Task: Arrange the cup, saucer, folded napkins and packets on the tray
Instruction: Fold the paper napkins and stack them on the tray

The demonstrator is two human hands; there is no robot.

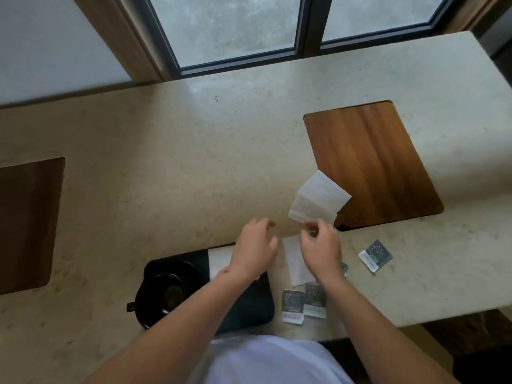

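A black tray (249,306) lies at the counter's near edge. On its left end a black cup (169,292) stands on a black saucer (144,314). One folded white napkin (219,259) lies on the tray, partly under my left hand (256,248), which hovers with fingers apart and holds nothing. My right hand (321,248) pinches the near corner of a white napkin (318,198) that is lifted and fanned out. Another napkin (295,261) lies flat on the counter below that hand. Two grey packets (303,303) lie right of the tray and a third packet (375,254) farther right.
A wooden inlay panel (371,162) sits in the stone counter (166,162) at the right, and another wooden panel (27,223) at the left edge. A dark-framed window (304,26) runs along the back. The counter's front edge drops off at the lower right.
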